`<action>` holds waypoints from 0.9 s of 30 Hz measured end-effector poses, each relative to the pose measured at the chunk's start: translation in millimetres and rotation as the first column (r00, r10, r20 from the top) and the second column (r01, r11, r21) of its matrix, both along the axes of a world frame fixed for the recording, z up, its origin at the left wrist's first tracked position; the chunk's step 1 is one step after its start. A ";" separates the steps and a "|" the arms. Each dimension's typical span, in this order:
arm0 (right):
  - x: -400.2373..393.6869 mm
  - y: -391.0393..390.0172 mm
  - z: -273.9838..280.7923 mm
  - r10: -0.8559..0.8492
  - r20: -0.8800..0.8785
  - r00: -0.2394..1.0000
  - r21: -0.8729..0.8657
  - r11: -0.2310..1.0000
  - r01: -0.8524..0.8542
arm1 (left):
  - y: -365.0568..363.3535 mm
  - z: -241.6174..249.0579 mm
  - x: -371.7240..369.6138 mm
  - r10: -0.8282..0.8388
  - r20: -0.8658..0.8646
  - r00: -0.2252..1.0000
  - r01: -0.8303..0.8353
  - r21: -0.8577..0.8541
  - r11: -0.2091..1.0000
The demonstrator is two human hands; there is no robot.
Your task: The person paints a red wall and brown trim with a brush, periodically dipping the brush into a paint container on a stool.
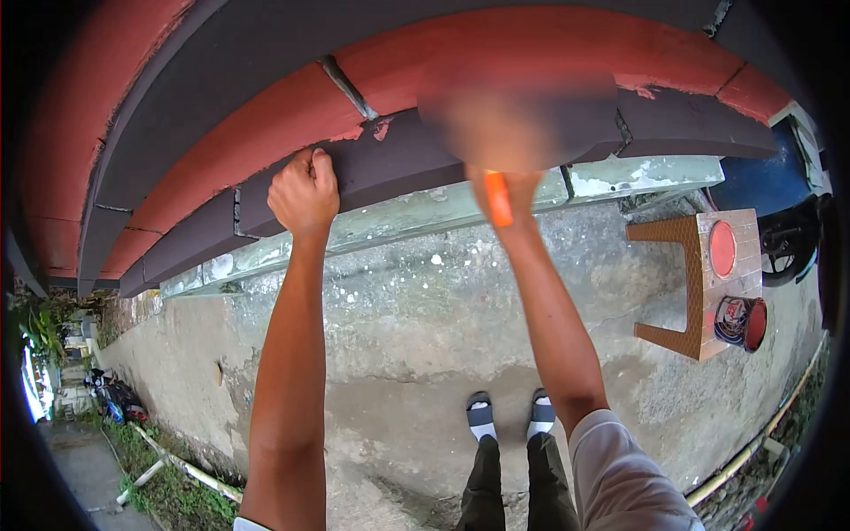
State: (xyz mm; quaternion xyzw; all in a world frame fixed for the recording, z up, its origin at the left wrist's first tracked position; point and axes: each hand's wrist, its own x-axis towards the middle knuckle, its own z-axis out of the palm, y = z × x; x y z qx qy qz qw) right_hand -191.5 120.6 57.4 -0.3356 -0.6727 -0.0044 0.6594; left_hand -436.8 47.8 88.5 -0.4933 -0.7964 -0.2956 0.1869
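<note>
Head cam: L hand [304, 190] grips ledge [390, 164] edge; R hand [509, 190] blurred, prob. holding orange handle [498, 198].

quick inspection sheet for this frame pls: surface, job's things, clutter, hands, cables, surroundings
Surface: wall ledge with dark grey and red bands; red paint chipped in spots; bare stained concrete ground below.
Job's things: orange-handled tool held up at the ledge; its working end is blurred and cannot be made out.
Clutter: brown woven stool lying tipped, a round red lid and an open can by it.
Hands: left hand gripping the ledge edge; right hand closed on the tool handle.
Cables: nothing seen; a pale pipe lies along the ground edge.
Surroundings: weeds along the edges, parked motorbikes far left, a dark wheel at right.
</note>
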 end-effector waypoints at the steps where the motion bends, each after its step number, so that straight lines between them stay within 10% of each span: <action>1: 14.5 3.2 -1.4 -0.070 -0.004 0.998 -0.016 0.997 0.070 | -0.6 -0.6 -0.9 -0.005 -0.005 1.000 0.006 0.007 1.000; 7: 31.2 6.3 -1.4 -0.248 -0.182 0.952 -0.102 0.967 0.233 | 0.7 -2.8 -0.7 -0.010 -0.033 0.999 0.011 0.020 1.000; 15: -25.5 -22.7 1.1 0.312 -0.072 0.947 -0.082 0.945 -0.317 | -0.8 -0.3 1.4 -0.014 -0.029 0.999 0.013 -0.018 1.000; 27: 72.0 19.6 -4.1 -0.306 -0.160 0.939 -0.134 0.949 0.286 | 2.0 -3.5 0.1 -0.024 -0.063 0.998 0.026 0.028 0.999</action>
